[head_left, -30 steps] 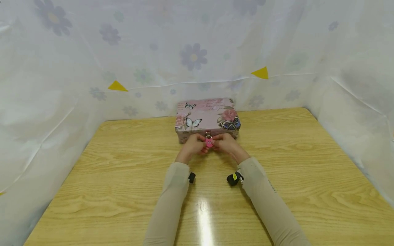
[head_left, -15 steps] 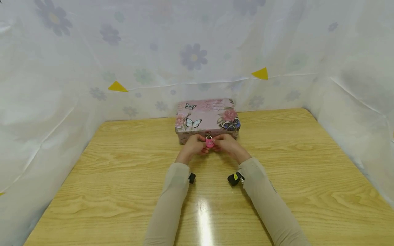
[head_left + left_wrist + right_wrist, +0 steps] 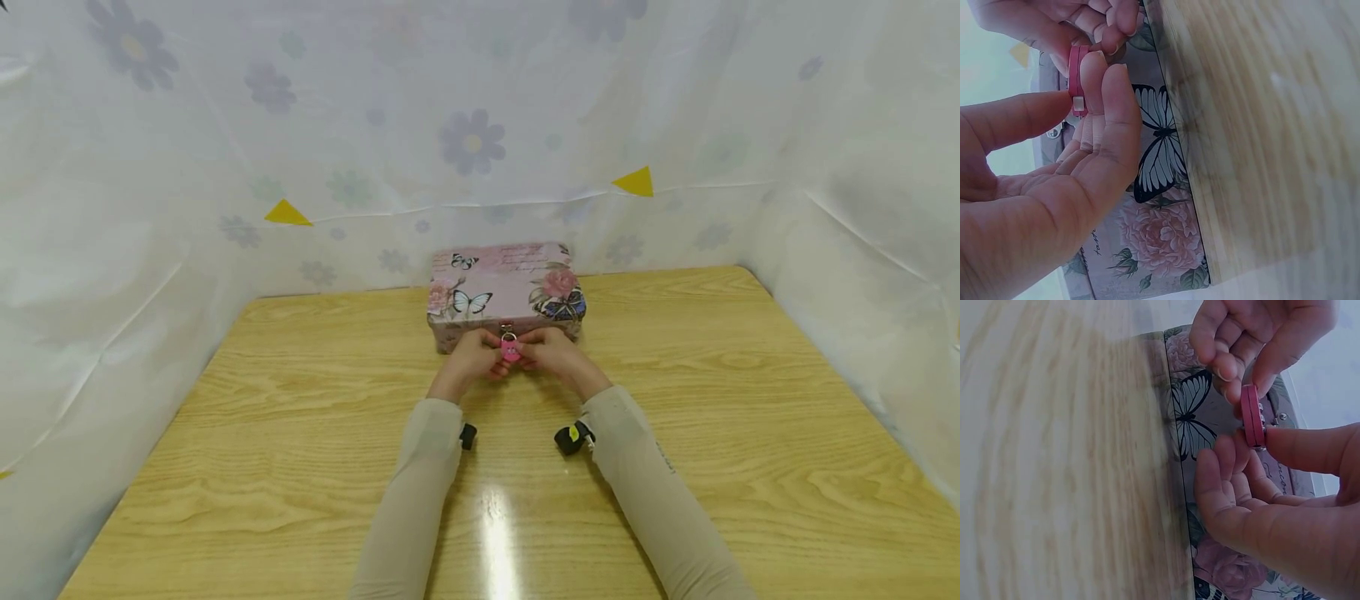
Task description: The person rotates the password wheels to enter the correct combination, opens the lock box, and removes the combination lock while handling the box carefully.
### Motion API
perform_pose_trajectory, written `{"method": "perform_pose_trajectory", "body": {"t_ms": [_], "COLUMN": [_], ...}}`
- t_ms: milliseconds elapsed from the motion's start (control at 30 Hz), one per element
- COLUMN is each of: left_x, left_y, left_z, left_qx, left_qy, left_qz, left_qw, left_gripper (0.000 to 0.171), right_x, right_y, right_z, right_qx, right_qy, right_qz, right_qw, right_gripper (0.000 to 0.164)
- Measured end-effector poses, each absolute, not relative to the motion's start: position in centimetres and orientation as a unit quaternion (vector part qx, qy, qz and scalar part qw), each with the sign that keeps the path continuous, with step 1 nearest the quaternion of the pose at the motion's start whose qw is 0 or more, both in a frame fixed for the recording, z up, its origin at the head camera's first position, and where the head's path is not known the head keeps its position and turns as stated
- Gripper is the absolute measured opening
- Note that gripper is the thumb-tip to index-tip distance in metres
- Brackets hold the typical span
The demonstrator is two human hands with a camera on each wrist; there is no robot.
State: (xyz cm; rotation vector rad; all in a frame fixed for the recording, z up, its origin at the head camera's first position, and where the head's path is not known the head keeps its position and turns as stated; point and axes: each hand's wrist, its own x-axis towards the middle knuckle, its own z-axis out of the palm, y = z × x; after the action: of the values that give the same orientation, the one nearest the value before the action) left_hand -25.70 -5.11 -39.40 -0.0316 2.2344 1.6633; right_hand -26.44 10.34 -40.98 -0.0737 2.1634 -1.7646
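Observation:
A pink combination padlock (image 3: 511,349) hangs by its metal shackle at the front clasp (image 3: 506,326) of a pink box (image 3: 502,283) printed with butterflies and roses. From the left side, my left hand (image 3: 474,353) pinches the padlock between thumb and fingers. My right hand (image 3: 551,351) pinches its other side, thumb over the face with the number dials. Seen edge-on in the right wrist view, the padlock (image 3: 1252,417) shows its small dials toward the right thumb. The left wrist view shows the padlock's red edge (image 3: 1077,78) between the left thumb and fingertips. The box lid is down.
The box stands at the back of a wooden table (image 3: 300,467), close to a white flowered curtain (image 3: 420,100). Yellow triangles (image 3: 635,181) mark the curtain. A black wrist strap (image 3: 573,437) sits under the right sleeve.
Both hands stay on the padlock at the box front. The padlock's face shifts and tilts slightly between the fingers; the box stays in place.

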Motion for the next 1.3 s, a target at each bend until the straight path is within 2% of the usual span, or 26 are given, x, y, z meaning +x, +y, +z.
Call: {"method": "perform_pose_trajectory", "body": {"t_ms": [267, 733, 1300], "left_x": [-25.75, -25.74, -25.77], "left_y": [-5.16, -5.06, -5.18], "left_z": [-39.35, -39.25, -39.35], "left_qx": [-0.013, -0.014, -0.017], "left_qy": [0.792, 0.790, 0.784], "left_qz": [0.585, 0.588, 0.595], "left_qw": [0.174, 0.173, 0.177], "left_gripper": [0.016, 0.017, 0.016], "right_x": [-26.47, -26.52, -26.63], "right_y": [10.20, 10.39, 10.30], "right_z": [-41.13, -41.14, -41.33], "right_qx": [-0.023, -0.007, -0.015], "right_qy": [0.768, 0.750, 0.736], "right_qz": [-0.620, -0.637, -0.655], "right_qw": [0.158, 0.181, 0.170], "right_gripper": [0.035, 0.034, 0.035]}}
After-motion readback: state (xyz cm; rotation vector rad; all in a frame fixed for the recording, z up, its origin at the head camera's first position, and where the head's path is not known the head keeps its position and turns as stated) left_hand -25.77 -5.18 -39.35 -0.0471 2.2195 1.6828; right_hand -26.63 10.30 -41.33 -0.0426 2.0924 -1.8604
